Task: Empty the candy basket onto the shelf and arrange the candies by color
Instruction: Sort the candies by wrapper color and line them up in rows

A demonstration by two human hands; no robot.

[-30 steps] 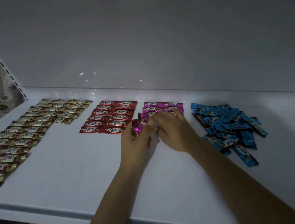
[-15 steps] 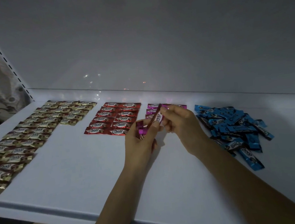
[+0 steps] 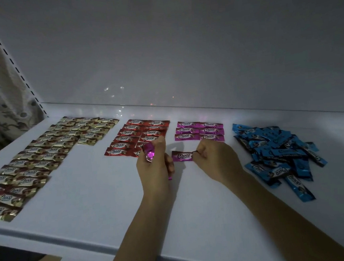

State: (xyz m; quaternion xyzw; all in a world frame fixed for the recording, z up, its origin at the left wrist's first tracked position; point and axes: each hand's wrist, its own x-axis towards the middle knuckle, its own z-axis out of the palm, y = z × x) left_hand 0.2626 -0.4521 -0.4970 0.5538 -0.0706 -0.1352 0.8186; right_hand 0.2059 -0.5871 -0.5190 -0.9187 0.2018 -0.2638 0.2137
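My right hand pinches one pink candy by its end; my left hand grips a pink bunch above the shelf.

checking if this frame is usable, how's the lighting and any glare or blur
Head view: dim overall; small glints on the back wall; the pink candy in the right hand reads sharp; its shadow falls on the shelf.

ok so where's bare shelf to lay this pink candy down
Bare shelf lies in front of the pink rows, between the red block and the blue pile, and along the front strip. A narrow lane runs between the gold block and the red one. The blue pile is a crowded loose heap.
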